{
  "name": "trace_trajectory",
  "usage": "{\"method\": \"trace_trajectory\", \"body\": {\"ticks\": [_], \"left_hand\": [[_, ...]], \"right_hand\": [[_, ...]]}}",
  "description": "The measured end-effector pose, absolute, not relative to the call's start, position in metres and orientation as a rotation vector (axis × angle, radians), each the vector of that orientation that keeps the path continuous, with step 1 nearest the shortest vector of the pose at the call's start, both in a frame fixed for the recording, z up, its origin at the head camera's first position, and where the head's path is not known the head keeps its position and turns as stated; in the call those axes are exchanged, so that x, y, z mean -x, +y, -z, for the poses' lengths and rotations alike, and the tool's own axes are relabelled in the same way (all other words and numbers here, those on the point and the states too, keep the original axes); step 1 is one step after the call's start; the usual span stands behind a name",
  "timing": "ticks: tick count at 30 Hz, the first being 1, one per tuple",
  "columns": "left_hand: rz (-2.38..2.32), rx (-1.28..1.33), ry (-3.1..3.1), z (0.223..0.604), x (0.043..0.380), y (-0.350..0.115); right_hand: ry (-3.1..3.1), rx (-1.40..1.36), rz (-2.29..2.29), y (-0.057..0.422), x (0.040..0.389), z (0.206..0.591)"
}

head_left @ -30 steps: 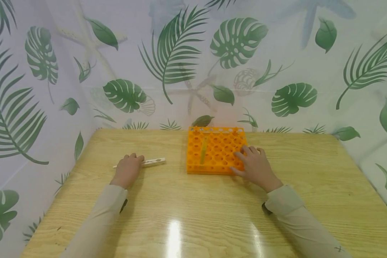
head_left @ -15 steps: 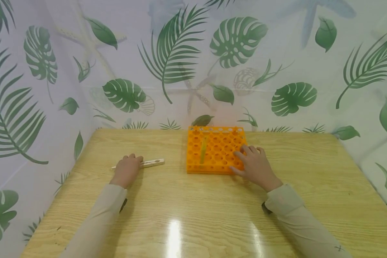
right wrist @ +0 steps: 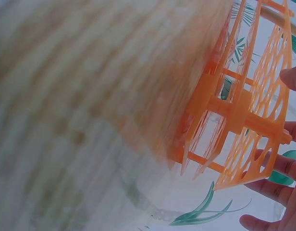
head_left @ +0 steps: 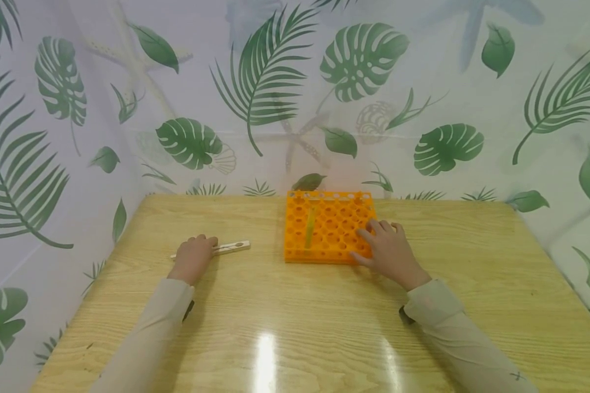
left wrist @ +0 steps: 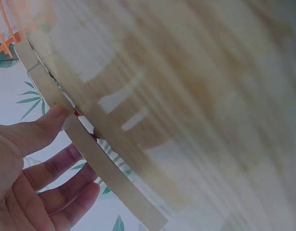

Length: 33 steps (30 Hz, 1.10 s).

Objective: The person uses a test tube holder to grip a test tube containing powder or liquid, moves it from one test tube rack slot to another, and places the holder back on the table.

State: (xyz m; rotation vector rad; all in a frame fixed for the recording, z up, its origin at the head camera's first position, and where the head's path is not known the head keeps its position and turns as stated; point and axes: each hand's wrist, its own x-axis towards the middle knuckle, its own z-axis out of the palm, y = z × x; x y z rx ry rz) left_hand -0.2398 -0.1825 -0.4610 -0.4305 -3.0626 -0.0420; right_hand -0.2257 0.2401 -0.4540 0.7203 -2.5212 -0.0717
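Observation:
On the left of the table lies a long wooden clothespin (head_left: 233, 248) with a wire spring. My left hand (head_left: 194, 259) comes down over its middle. In the left wrist view the thumb is on the near side of the clothespin (left wrist: 97, 149), and some fingertips are hidden behind it. At the back middle stands an orange plastic tube rack (head_left: 329, 229) full of round holes. My right hand (head_left: 390, 254) rests on its right front corner with fingers spread. The right wrist view shows the fingertips against the top plate of the rack (right wrist: 244, 115), partly seen through its holes.
A thin yellowish stick (head_left: 310, 229) lies slanting across the left part of the rack. The wooden table (head_left: 275, 311) ends at a leaf-patterned backdrop (head_left: 295, 98) behind and at both sides. Bare tabletop separates the clothespin from the rack.

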Motion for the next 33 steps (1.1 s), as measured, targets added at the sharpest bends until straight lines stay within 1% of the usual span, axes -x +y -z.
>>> {"method": "trace_trajectory", "body": {"ticks": [15,33], "left_hand": [[0.08,0.405,-3.084,0.463,0.244,-0.185],[0.086,0.373,-3.13,0.453,0.239,-0.18]], "right_hand": [[-2.544,-0.713,0.082,0.24,0.224,0.452],[-2.529,-0.712,0.11,0.24,0.223,0.453]]}}
